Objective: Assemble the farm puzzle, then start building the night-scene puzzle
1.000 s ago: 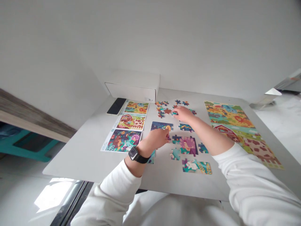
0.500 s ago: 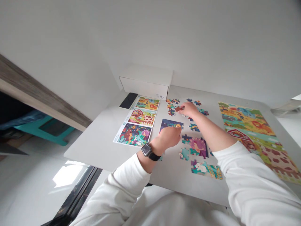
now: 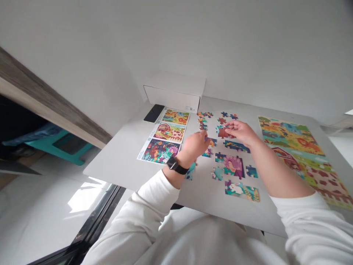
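My right hand (image 3: 239, 131) reaches over the table with its thumb and fingers on the edge of a brown and teal puzzle piece (image 3: 222, 131). Just beyond it lies a smaller brown piece (image 3: 221, 120). My left hand (image 3: 195, 144), a black watch on its wrist, is closed with its fingertips pinched; what they hold, if anything, is hidden. Below it, joined dark puzzle pieces (image 3: 212, 142) are partly covered. Nearer to me are a joined purple peacock section (image 3: 233, 166), a teal piece (image 3: 217, 173) and a white rabbit strip (image 3: 242, 191).
A printed picture sheet (image 3: 169, 133) lies left, beside a black phone (image 3: 154, 113). Behind stands a white box (image 3: 172, 95). Loose pieces (image 3: 202, 120) are scattered at the back. Assembled animal puzzles (image 3: 292, 138) cover the table's right side. A teal stool (image 3: 59, 147) stands on the floor.
My right hand has moved right from the back-left pieces to the brown and teal piece. My left hand has moved slightly away from me, uncovering part of the dark section. The view has shifted slightly.
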Motion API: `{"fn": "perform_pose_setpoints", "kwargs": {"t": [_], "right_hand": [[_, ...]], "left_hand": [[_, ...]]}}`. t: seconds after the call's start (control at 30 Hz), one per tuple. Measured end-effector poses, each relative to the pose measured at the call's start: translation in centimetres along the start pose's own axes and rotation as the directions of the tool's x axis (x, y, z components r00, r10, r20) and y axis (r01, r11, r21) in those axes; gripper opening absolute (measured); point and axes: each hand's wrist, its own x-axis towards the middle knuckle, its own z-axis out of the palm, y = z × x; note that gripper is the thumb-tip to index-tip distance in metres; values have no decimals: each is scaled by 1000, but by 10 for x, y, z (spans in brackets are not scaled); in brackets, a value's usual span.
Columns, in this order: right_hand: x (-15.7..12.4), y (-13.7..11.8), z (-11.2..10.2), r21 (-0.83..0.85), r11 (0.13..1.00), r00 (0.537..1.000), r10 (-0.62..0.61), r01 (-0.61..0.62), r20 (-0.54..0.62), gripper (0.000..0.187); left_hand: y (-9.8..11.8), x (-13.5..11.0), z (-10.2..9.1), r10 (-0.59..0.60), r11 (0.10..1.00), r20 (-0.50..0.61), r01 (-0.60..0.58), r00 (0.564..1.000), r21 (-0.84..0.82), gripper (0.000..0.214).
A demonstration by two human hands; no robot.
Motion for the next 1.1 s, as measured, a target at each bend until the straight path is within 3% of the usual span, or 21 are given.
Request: {"fn": "perform_pose_setpoints", "kwargs": {"t": [0.1, 0.2, 0.33, 0.5, 0.73, 1.1], "right_hand": [[-36, -3, 0, 45, 999, 1000, 8, -7, -11, 49], [-63, -4, 3, 50, 999, 1000, 6, -6, -11, 48], [-83, -1, 8, 76, 997, 1000, -7, 6, 13, 51], [-91, 4, 10, 148, 989, 1000, 0, 1, -5, 54], [-90, 16, 8, 165, 986, 1000, 16, -14, -14, 45], [-89, 20, 11, 113, 993, 999, -30, 33, -23, 40]], "left_hand": [[-2, 5, -1, 63, 978, -14, -65, 998, -199, 24], [1, 6, 8, 171, 897, 51, -134, 984, -422, 25], [9, 3, 22, 209, 805, 179, -65, 961, -590, 21], [16, -1, 23, 164, 763, 305, 75, 938, -642, 6], [16, 3, 23, 62, 691, 351, 213, 934, -690, 5], [15, 1, 27, 82, 698, 372, 214, 924, -684, 6]]}}
